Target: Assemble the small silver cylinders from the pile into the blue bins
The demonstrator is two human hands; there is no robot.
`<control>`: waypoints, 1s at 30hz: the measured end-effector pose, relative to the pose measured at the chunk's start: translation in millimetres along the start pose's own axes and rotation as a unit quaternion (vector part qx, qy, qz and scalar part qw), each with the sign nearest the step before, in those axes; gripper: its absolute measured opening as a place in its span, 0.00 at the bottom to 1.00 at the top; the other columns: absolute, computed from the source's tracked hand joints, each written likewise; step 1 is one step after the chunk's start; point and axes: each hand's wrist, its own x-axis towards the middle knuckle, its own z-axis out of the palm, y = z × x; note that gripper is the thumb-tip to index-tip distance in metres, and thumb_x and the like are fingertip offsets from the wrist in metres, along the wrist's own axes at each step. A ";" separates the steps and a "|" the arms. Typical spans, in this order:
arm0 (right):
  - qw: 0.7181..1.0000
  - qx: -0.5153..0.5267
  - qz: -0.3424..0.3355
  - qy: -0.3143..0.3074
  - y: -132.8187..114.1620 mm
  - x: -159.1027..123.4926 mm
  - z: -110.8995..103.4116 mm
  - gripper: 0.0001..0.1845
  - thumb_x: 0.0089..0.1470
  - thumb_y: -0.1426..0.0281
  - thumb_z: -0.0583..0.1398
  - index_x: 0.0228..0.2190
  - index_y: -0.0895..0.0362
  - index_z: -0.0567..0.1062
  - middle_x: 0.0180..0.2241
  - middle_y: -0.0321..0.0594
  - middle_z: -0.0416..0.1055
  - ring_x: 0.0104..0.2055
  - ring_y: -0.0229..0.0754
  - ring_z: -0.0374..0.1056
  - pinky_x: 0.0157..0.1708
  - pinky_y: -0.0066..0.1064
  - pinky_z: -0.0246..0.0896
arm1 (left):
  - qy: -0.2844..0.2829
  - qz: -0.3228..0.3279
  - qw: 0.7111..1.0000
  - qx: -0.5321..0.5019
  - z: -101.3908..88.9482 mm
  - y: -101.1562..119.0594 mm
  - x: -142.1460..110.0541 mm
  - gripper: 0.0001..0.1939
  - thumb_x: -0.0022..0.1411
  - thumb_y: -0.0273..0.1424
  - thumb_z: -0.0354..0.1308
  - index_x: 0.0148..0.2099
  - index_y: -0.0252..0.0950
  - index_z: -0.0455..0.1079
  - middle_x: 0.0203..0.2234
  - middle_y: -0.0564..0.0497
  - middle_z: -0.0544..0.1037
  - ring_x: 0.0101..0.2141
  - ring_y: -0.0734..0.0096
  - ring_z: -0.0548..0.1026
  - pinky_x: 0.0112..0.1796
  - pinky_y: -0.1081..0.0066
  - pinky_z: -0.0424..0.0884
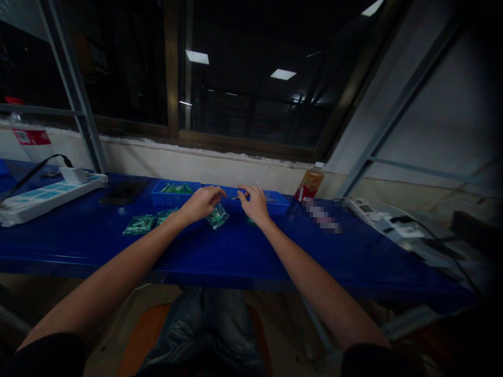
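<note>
My left hand (201,203) is curled shut on a small clear bag of green parts (218,215), which hangs just above the blue table (220,251). My right hand (254,203) is close beside it, fingers pinched on a thin small item I cannot make out, over the right blue tray (277,204). A second blue tray (173,192) holding green parts sits behind my left hand. More filled bags (146,222) lie flat on the table to the left.
A white power strip (43,196) with a plugged adapter lies at far left. A red-labelled bottle (310,184) stands by the wall. Another power strip with cables (383,220) is at right. A dark window fills the back; my knees and a stool show below.
</note>
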 end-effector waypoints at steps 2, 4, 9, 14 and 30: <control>1.000 0.020 -0.004 0.002 -6.9 -0.7 -3.6 0.14 0.52 0.65 0.55 0.37 0.57 0.75 0.26 0.39 0.68 0.33 0.41 0.63 0.37 0.33 0.56 | 0.036 0.003 0.999 0.002 -2.0 1.5 0.3 0.11 0.57 0.22 0.48 0.40 0.34 0.68 0.33 0.48 0.74 0.34 0.71 0.72 0.37 0.71 0.67; 0.998 0.062 -0.006 -0.029 -16.1 -2.4 -6.7 0.16 0.53 0.63 0.54 0.38 0.58 0.75 0.21 0.36 0.65 0.27 0.38 0.62 0.31 0.30 0.56 | 0.064 0.007 0.998 0.001 -3.5 2.6 0.7 0.10 0.57 0.22 0.48 0.40 0.34 0.68 0.32 0.48 0.74 0.33 0.71 0.72 0.38 0.71 0.67; 0.968 0.194 -0.019 -0.158 -38.0 -11.2 -4.1 0.21 0.52 0.65 0.55 0.47 0.59 0.68 0.16 0.27 0.59 0.18 0.31 0.57 0.21 0.24 0.52 | 0.104 0.007 0.994 0.012 -6.7 3.9 1.1 0.09 0.57 0.22 0.49 0.38 0.34 0.68 0.32 0.48 0.73 0.33 0.71 0.70 0.38 0.70 0.67; 0.885 0.366 0.086 -0.276 -45.2 -14.5 1.1 0.19 0.51 0.66 0.56 0.45 0.58 0.66 0.19 0.31 0.67 0.19 0.33 0.65 0.19 0.24 0.57 | 0.110 0.024 0.994 0.010 -6.9 8.3 0.0 0.08 0.57 0.23 0.48 0.36 0.33 0.69 0.31 0.48 0.73 0.34 0.71 0.71 0.37 0.71 0.66; 0.936 0.348 0.031 -0.042 -44.4 -10.1 -7.9 0.14 0.46 0.70 0.58 0.38 0.56 0.67 0.24 0.34 0.70 0.25 0.35 0.68 0.28 0.27 0.63 | 0.112 -0.066 0.991 0.044 -13.8 17.0 -1.4 0.13 0.62 0.34 0.46 0.34 0.33 0.69 0.23 0.51 0.73 0.23 0.74 0.68 0.27 0.74 0.59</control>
